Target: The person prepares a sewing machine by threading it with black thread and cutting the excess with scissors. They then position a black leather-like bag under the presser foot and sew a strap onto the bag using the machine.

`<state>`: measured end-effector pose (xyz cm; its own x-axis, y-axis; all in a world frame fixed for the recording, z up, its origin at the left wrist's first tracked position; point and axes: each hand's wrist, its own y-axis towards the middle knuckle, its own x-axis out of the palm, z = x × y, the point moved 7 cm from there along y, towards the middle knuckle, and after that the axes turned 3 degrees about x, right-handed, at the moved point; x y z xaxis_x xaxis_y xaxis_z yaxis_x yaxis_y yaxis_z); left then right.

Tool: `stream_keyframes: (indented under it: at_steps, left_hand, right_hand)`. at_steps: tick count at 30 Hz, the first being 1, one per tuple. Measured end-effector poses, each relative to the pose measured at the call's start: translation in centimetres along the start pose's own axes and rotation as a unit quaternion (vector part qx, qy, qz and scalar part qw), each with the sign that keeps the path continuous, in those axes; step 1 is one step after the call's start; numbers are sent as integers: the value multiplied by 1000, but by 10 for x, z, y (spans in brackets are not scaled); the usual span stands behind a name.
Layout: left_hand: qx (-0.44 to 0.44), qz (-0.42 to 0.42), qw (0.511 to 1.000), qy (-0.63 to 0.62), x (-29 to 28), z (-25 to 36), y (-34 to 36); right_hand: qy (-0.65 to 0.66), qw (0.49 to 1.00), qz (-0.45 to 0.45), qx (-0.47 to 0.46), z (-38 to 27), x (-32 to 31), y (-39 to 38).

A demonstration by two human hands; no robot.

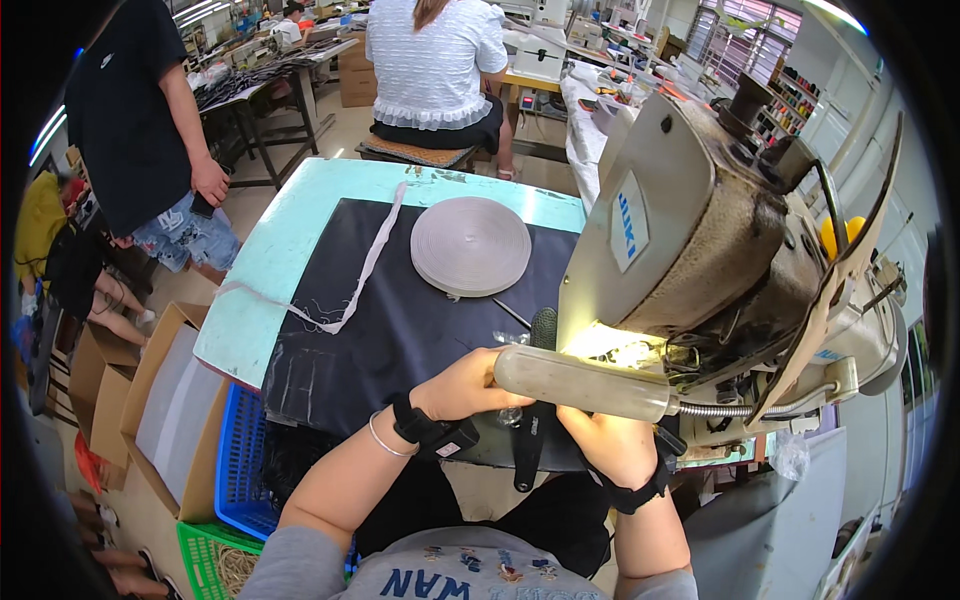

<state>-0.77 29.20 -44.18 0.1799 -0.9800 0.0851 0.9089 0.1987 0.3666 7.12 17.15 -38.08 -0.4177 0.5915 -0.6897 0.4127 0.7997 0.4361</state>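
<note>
My left hand (462,385) and right hand (612,442) press black fabric (400,330) under the sewing machine (700,260), fingers hidden; counter (290,240) edge upper left.

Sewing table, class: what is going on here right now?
A person sits at an industrial sewing machine, both hands on black fabric near the needle. The left hand presses the cloth flat; the right hand rests partly hidden beneath the machine's lamp tube. A coil of pale tape and a loose strip lie on the fabric.
</note>
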Motion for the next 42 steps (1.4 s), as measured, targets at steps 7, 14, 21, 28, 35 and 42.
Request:
stream_keyframes:
  at_steps: [7, 14, 21, 28, 35, 42]
  left_hand:
    - [45, 61, 988, 134, -3, -6, 6]
    - [7, 69, 993, 100, 3, 3, 6]
    - [42, 12, 986, 158, 8, 11, 7]
    - [-20, 46, 996, 71, 0, -12, 10]
    - [-22, 34, 999, 15, 6, -15, 18]
    - [-12, 61, 996, -67, 11, 21, 16]
  right_hand:
    - [-9, 999, 40, -1, 0, 0, -3]
    - [-73, 996, 24, -47, 7, 1, -8]
    - [-89, 995, 20, -47, 2, 1, -9]
    - [-156, 986, 57, -23, 1, 0, -14]
    - [-131, 990, 43, 30, -7, -16, -17]
    - [-78, 996, 36, 32, 0, -17, -18]
